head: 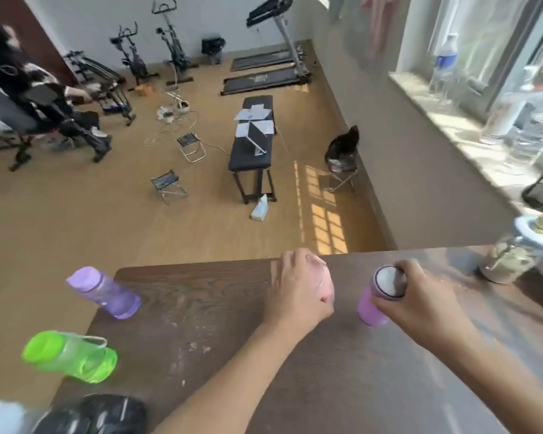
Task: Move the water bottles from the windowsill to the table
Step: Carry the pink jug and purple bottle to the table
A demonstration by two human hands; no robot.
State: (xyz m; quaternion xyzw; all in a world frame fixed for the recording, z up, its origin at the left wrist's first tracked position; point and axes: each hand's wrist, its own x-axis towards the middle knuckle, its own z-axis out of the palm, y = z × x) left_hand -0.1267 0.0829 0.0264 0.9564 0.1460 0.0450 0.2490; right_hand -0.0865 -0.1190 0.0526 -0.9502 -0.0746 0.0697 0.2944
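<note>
On the dark wooden table [232, 355] my left hand [298, 289] is wrapped around a pink bottle [325, 281] that stands near the far edge, mostly hidden by my fingers. My right hand [420, 296] grips the top of a purple bottle with a white lid [372, 308], also standing on the table. A lilac bottle [107, 292] and a green bottle [72, 355] stand at the table's left edge. On the windowsill [452, 120] at the right remain a clear bottle with a blue label [445, 64] and other blurred clear bottles [508, 117].
A jar with a light blue lid [511, 258] stands at the table's far right corner. A black and white object [91, 415] lies at the near left. Beyond the table are a black bench [253, 145], folding stools, exercise machines and a person at the far left.
</note>
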